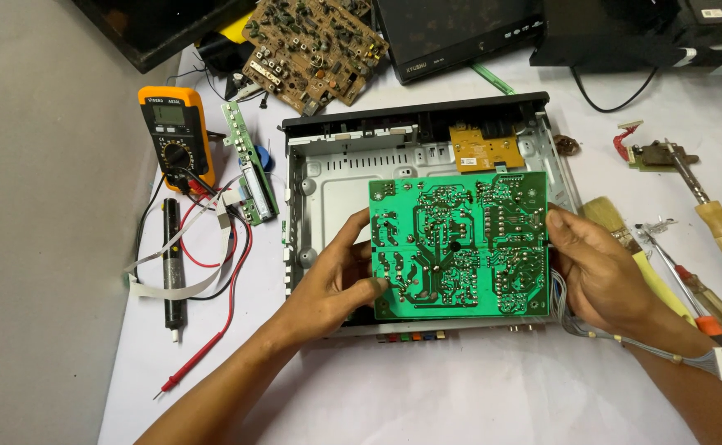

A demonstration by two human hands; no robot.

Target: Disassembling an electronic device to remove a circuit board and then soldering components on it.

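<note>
We grip the green board [458, 247] by its edges, left hand [336, 284] and right hand [595, 268] both closed on it, above the open case [320, 177]. Solder side faces up, so its components are hidden; right fingers are tucked behind the edge.

A bright green circuit board [458, 247] with paler green traces is seen over a grey metal chassis [328, 177]. An orange-and-black multimeter [175, 136], a brown circuit board [311, 51] and red and black probe leads [227, 284] are shown on white cloth [460, 387].
</note>
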